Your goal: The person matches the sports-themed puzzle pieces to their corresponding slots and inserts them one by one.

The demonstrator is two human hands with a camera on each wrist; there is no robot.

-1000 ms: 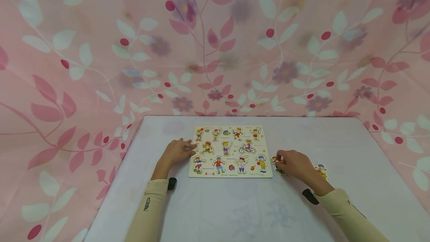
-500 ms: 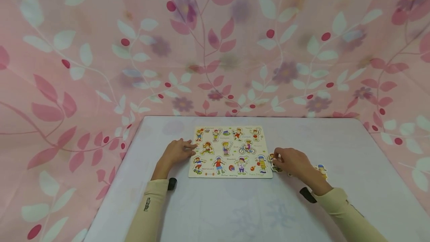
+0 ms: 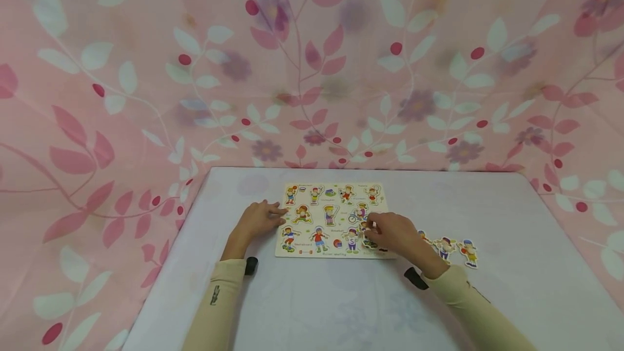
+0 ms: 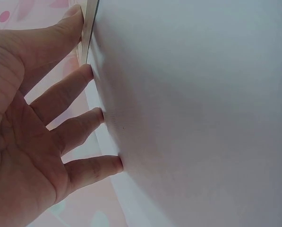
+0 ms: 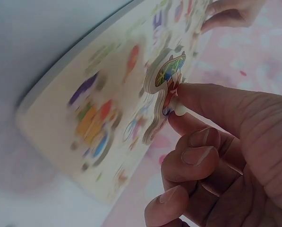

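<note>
The wooden puzzle board (image 3: 296, 236) lies flat on the table, printed with cartoon children at sports. My left hand (image 3: 255, 221) is at its left edge, fingers spread; in the left wrist view the thumb and a finger touch the edge of the board (image 4: 87, 33), and the other fingertips meet the white cloth. Over the board's lower right part, my right hand (image 3: 397, 233) pinches a puzzle piece (image 5: 170, 71) between thumb and index finger by a small pale knob. That piece shows a child on a green skateboard. The hand hides part of the board's right side.
Right of the board, several loose puzzle pieces lie on the white tablecloth (image 3: 341, 302), among them a figure in a purple cap (image 3: 444, 248) and one in a blue cap (image 3: 468, 253). A pink floral curtain (image 3: 312, 69) hangs behind the table.
My right hand has carried the skateboard piece leftward from beside the board to over its lower right part, uncovering the loose pieces on the right. The left hand stays at the board's edge.
</note>
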